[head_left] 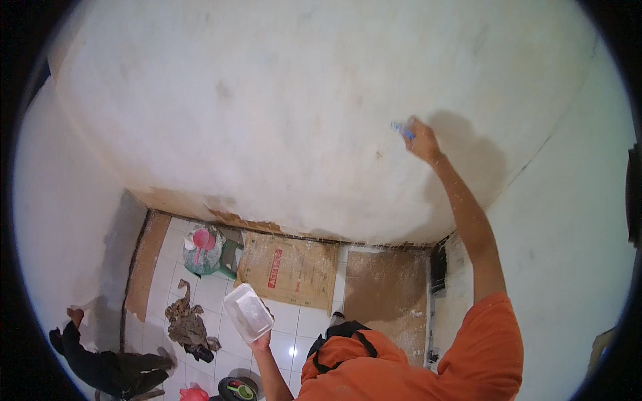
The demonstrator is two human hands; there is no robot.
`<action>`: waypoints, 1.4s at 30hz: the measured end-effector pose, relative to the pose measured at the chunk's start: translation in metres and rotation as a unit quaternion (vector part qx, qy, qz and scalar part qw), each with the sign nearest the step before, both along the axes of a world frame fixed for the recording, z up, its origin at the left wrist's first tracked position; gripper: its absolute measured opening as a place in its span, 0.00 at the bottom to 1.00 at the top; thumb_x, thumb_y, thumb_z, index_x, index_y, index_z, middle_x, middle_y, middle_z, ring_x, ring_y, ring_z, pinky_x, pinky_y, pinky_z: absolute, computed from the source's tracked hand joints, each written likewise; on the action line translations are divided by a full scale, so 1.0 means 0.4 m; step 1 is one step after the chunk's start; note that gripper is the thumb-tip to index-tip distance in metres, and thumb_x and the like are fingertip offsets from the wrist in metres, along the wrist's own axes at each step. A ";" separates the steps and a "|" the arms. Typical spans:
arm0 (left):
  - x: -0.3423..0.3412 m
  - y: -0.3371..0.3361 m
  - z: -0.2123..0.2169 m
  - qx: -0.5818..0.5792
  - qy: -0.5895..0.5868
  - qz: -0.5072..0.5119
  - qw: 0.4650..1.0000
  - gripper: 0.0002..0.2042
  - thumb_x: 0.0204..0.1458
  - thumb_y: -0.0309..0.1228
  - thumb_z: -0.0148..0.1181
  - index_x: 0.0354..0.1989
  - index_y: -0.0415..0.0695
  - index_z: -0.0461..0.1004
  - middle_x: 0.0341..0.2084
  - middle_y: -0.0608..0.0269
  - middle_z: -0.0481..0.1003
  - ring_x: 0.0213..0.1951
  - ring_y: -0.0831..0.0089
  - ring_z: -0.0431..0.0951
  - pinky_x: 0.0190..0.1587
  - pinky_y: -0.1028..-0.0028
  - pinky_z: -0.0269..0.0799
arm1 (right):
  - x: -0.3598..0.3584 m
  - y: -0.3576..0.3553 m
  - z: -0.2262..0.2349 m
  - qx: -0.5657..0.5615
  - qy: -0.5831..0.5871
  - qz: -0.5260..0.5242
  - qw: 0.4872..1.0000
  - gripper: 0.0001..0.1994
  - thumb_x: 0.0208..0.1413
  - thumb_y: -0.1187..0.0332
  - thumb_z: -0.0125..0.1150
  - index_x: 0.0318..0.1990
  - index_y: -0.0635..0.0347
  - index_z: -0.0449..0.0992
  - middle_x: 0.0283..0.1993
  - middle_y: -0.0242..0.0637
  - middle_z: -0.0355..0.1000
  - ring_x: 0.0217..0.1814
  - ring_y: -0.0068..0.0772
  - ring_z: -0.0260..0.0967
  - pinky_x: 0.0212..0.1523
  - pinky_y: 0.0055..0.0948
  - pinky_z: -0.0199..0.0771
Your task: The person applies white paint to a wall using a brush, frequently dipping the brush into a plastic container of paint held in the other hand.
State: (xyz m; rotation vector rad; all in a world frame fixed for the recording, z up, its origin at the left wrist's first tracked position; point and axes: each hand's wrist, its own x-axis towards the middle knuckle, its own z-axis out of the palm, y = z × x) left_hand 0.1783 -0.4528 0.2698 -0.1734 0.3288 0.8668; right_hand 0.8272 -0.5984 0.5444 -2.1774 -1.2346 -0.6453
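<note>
My right hand [424, 143] is raised high against the pale, blotchy wall [301, 120], its arm stretched out and casting a shadow. In its fingers is a small blue-and-white object [402, 129], too small and blurred to name. Low in front of me, my left hand [261, 342] grips the lower end of a white rectangular plastic tub [247, 311]. The tub is tilted, and its inside looks pale; I cannot make out what is in it.
A green stool [224, 264] with a pink dipper [203, 239] stands near the wall's foot. Flattened cardboard [307, 264] and a crumpled cloth [187, 324] lie on the tiles. At the lower left another person [110, 367] in dark clothes touches the side wall. A black bucket [237, 384] stands nearby.
</note>
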 end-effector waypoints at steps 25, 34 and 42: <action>-0.027 -0.356 0.013 -0.046 -0.002 0.107 0.993 0.31 0.55 0.51 0.53 0.64 0.47 0.62 0.60 0.44 0.64 0.58 0.46 0.66 0.56 0.44 0.63 | 0.050 -0.042 -0.298 -0.170 -0.074 0.057 0.981 0.17 0.39 0.75 0.65 0.41 0.65 0.76 0.47 0.47 0.66 0.48 0.48 0.69 0.45 0.43 0.73; 0.271 -0.297 0.020 0.005 -0.002 0.036 0.999 0.31 0.56 0.52 0.52 0.64 0.46 0.62 0.58 0.41 0.66 0.55 0.44 0.69 0.52 0.43 0.67 | 0.090 -0.079 -0.240 0.138 0.029 0.184 0.973 0.05 0.51 0.73 0.62 0.33 0.65 0.74 0.24 0.40 0.69 0.27 0.37 0.70 0.30 0.30 0.70; 0.432 -0.252 0.015 0.022 -0.009 0.038 0.999 0.31 0.55 0.53 0.52 0.64 0.48 0.62 0.58 0.42 0.65 0.56 0.45 0.67 0.53 0.44 0.66 | 0.066 -0.013 -0.223 0.155 0.142 0.197 0.957 0.05 0.53 0.73 0.61 0.36 0.63 0.74 0.26 0.43 0.72 0.25 0.39 0.70 0.30 0.28 0.70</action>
